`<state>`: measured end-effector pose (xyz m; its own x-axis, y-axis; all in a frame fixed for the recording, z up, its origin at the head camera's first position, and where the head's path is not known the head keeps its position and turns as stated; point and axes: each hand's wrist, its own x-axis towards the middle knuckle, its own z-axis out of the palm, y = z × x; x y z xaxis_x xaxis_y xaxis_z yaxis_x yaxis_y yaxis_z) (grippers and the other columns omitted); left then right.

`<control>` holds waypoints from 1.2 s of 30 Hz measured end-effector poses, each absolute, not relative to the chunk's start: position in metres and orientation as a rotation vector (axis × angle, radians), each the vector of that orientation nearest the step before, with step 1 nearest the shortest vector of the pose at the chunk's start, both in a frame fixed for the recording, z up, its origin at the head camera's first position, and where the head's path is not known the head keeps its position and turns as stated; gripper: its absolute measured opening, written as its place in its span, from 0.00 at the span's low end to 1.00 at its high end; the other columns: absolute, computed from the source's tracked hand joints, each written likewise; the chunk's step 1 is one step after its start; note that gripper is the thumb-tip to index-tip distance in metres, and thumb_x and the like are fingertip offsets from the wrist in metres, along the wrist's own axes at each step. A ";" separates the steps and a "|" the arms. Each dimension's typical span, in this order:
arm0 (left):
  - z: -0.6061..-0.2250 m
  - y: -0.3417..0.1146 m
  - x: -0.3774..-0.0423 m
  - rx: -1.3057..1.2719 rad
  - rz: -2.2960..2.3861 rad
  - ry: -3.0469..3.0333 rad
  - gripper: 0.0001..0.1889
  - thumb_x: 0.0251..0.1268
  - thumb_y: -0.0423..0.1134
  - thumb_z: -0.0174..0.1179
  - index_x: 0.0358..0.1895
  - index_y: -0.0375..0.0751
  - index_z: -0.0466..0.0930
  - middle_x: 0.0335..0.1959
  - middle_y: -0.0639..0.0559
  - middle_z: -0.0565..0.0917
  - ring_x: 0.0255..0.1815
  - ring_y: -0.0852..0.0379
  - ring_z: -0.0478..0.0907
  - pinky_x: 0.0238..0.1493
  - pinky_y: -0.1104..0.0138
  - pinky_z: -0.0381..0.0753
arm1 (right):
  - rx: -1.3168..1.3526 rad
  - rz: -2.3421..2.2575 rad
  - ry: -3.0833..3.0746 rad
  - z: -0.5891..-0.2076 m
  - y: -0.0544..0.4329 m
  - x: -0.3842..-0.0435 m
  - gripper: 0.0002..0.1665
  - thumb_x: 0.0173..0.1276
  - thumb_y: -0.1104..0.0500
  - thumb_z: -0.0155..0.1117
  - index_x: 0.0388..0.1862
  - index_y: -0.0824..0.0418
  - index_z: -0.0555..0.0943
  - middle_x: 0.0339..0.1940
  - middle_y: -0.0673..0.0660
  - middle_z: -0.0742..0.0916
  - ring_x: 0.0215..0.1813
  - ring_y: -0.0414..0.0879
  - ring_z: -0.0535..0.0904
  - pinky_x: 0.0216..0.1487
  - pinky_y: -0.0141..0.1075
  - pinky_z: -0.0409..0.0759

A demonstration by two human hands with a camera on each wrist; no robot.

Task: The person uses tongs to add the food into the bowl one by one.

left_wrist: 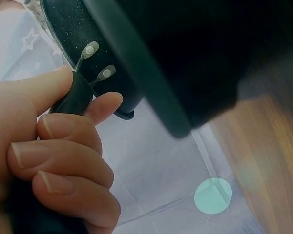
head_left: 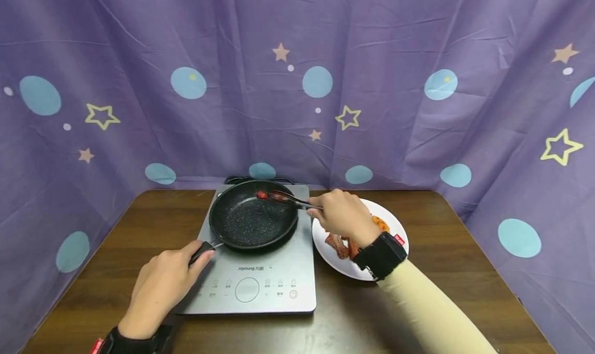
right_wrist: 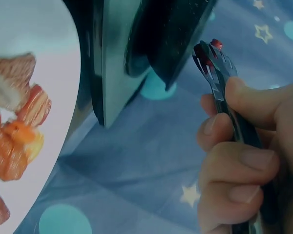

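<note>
My left hand (head_left: 165,276) grips the black handle (left_wrist: 72,100) of a speckled black frying pan (head_left: 253,217), fingers curled round it and thumb along it. The pan is over the silver induction cooktop (head_left: 251,281). In my right hand (head_left: 346,214) is a pair of tongs (right_wrist: 239,129) with slotted tips. Between those tips sits a small red piece of food (head_left: 262,195), above the right side of the pan. Below and beside my right wrist is a white plate (head_left: 322,243) with several pieces of meat (head_left: 337,245) on it.
A wooden table (head_left: 451,271) carries the cooktop and plate. Behind the cooktop lies a coiled black cable (head_left: 237,180). Purple curtains (head_left: 297,39) with stars and dots close off the back and sides. My right forearm reaches across the plate's near right edge.
</note>
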<state>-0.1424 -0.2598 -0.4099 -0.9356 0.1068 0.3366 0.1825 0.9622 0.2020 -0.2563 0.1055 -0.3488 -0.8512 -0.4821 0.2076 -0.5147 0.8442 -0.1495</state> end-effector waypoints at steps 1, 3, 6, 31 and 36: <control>-0.410 -0.260 -0.142 -0.209 -0.333 -2.788 0.20 0.76 0.55 0.66 0.56 0.43 0.88 0.12 0.54 0.73 0.12 0.58 0.69 0.12 0.63 0.61 | 0.776 0.292 -2.873 -0.349 0.100 -0.259 0.20 0.79 0.43 0.66 0.65 0.43 0.88 0.47 0.49 0.93 0.45 0.51 0.91 0.39 0.49 0.85; -0.410 -0.260 -0.142 -0.206 -0.335 -2.794 0.20 0.76 0.55 0.66 0.56 0.43 0.88 0.13 0.53 0.75 0.13 0.57 0.70 0.12 0.62 0.61 | 0.775 0.281 -2.884 -0.351 0.090 -0.265 0.20 0.79 0.43 0.66 0.65 0.42 0.88 0.54 0.50 0.92 0.50 0.53 0.91 0.41 0.51 0.86; -0.410 -0.261 -0.142 -0.205 -0.330 -2.798 0.21 0.76 0.56 0.66 0.56 0.42 0.88 0.13 0.52 0.76 0.13 0.57 0.72 0.12 0.62 0.62 | 0.780 0.273 -2.891 -0.352 0.078 -0.272 0.18 0.79 0.44 0.67 0.63 0.42 0.89 0.56 0.50 0.92 0.51 0.53 0.91 0.42 0.51 0.87; -0.409 -0.261 -0.143 -0.183 -0.312 -2.800 0.22 0.75 0.57 0.66 0.57 0.44 0.88 0.16 0.48 0.80 0.13 0.55 0.74 0.11 0.61 0.63 | 0.727 0.207 -3.029 -0.356 0.034 -0.297 0.23 0.80 0.41 0.63 0.69 0.41 0.85 0.66 0.51 0.88 0.64 0.53 0.85 0.57 0.52 0.86; -0.411 -0.261 -0.143 -0.185 -0.311 -2.782 0.22 0.75 0.56 0.67 0.57 0.43 0.89 0.15 0.48 0.80 0.13 0.55 0.73 0.11 0.61 0.62 | 0.701 0.214 -3.028 -0.353 0.036 -0.297 0.23 0.80 0.40 0.62 0.69 0.41 0.85 0.65 0.52 0.88 0.64 0.54 0.86 0.57 0.51 0.85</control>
<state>-0.1427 -0.2614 -0.4106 -0.9357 0.0909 0.3410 0.1639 0.9676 0.1919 -0.2972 0.0362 -0.3530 -0.8984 -0.4357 0.0559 -0.4392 0.8893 -0.1276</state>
